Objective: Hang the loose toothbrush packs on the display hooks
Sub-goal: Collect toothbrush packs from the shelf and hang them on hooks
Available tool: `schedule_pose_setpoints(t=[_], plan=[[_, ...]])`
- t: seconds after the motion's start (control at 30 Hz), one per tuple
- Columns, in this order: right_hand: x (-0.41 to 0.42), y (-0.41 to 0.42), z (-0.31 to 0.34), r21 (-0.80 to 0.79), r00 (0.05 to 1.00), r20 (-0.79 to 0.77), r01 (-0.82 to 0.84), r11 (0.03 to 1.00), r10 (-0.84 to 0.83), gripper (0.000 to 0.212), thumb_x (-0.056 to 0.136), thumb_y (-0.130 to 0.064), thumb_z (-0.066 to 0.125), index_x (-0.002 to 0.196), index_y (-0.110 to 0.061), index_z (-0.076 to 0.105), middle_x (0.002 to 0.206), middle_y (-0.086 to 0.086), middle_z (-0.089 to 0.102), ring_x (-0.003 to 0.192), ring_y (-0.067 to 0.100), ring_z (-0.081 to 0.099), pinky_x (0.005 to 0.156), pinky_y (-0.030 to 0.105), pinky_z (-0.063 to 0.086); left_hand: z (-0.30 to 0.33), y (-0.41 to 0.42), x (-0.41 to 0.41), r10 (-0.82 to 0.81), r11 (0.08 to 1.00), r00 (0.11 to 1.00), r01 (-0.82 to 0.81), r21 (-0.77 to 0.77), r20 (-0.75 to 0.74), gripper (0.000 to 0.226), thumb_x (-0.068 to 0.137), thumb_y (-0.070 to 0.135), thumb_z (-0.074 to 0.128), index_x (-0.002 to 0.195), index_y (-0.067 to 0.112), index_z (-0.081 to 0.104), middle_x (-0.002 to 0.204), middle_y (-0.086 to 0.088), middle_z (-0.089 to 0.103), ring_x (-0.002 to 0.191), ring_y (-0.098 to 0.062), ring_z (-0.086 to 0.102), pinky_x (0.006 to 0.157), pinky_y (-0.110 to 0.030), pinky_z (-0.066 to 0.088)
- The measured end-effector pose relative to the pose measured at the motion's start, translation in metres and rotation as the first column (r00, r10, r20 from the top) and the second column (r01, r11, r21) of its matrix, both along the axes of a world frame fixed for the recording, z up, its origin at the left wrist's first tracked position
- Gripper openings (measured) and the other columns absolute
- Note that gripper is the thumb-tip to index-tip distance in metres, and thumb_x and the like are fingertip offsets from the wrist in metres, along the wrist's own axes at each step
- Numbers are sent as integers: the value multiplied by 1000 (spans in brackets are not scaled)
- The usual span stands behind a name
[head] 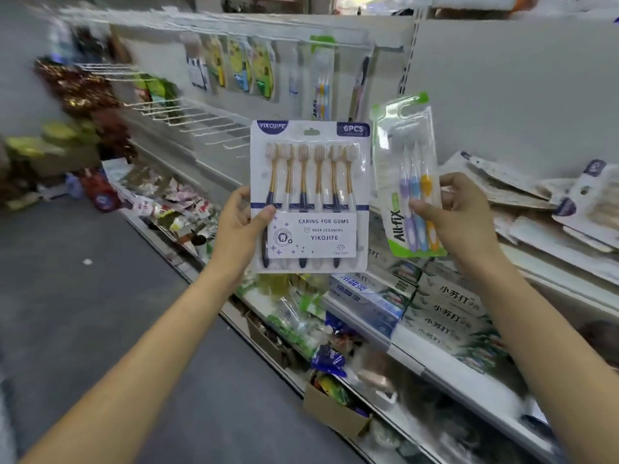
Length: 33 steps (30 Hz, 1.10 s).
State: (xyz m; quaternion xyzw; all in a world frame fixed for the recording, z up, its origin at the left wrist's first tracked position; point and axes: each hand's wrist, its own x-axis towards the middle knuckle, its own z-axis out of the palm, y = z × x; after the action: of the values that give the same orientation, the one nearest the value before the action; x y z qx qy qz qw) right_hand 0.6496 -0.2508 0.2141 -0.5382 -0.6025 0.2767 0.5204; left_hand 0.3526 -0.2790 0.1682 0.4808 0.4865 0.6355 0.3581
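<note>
At the left of the frame, bare display hooks point(201, 128) jut from the back panel, blurred and hard to aim at. At centre, the six-brush pack point(310, 195) is pinched at its lower left edge by the left hand point(239, 226), thumb in front and fingers behind; such a corner grip may let the wide card swing and its hang hole miss a hook. At centre right, the green three-brush pack point(410, 175) is pinched low by the right hand point(459, 212) and is held tilted, so it could slip. Loose packs point(536, 202) lie heaped on the shelf at right and may slide if brushed.
</note>
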Motion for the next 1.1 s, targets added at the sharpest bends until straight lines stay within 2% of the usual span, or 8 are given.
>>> schedule_pose_setpoints(t=[0.2,0.33,0.43,0.53,0.67,0.8,0.97,1.1], plan=[[-93,31,-12,-34,997,-5,-72,997,72,25,87,-13,75,105,-11,59,100,8,72,89,21,70,69,28,50,-14,0,-84,73,997,997,-73,-23,-8,41,98,3,59,138,7,48,124,0,68,111,-6,67,91,-24,55],[-139,58,-17,-60,993,-2,-118,991,118,27,86,-13,77,106,-11,60,103,6,73,92,19,71,77,34,56,-24,10,-126,120,991,992,-117,-71,37,42,99,6,60,139,10,48,125,-12,69,114,-26,68,97,-47,56],[-172,83,-23,-80,989,-16,-147,986,146,28,84,-12,79,105,-11,60,100,3,72,89,16,71,85,40,58,-31,24,-155,173,982,983,-168,-84,57,43,98,5,61,139,8,48,126,-14,69,115,-30,67,99,-51,54],[-207,116,-31,-103,981,-94,-177,979,167,33,82,-11,80,108,-9,59,102,6,73,92,21,73,90,48,57,-36,44,-182,224,972,973,-219,-85,61,37,98,4,61,133,8,51,123,-11,69,113,-25,69,98,-47,55],[-253,164,-36,-99,956,-206,-231,968,208,34,87,-12,76,114,-6,56,105,6,73,94,21,73,91,49,58,-36,77,-221,252,966,966,-249,-63,49,32,98,2,59,128,13,52,109,-8,75,95,-19,74,81,-35,61],[-295,217,-32,-79,936,-263,-263,962,234,33,90,-11,73,116,1,56,101,7,73,92,22,74,90,47,58,-29,119,-256,297,954,955,-296,-42,21,29,98,4,60,121,22,57,118,-13,71,104,-24,71,89,-42,59],[-329,276,-23,-81,918,-297,-298,951,263,24,90,-9,72,110,-5,59,90,-2,73,77,8,72,79,35,58,-21,173,-294,321,947,947,-320,-30,24,36,97,5,61,131,16,54,122,-15,70,110,-29,69,93,-48,56],[-345,307,-21,-91,925,-304,-266,960,227,17,90,-9,72,99,-15,58,92,0,72,84,16,72,86,40,58,-20,212,-312,315,949,948,-315,-9,48,35,97,2,59,130,12,53,111,-8,75,97,-17,73,81,-33,61]])
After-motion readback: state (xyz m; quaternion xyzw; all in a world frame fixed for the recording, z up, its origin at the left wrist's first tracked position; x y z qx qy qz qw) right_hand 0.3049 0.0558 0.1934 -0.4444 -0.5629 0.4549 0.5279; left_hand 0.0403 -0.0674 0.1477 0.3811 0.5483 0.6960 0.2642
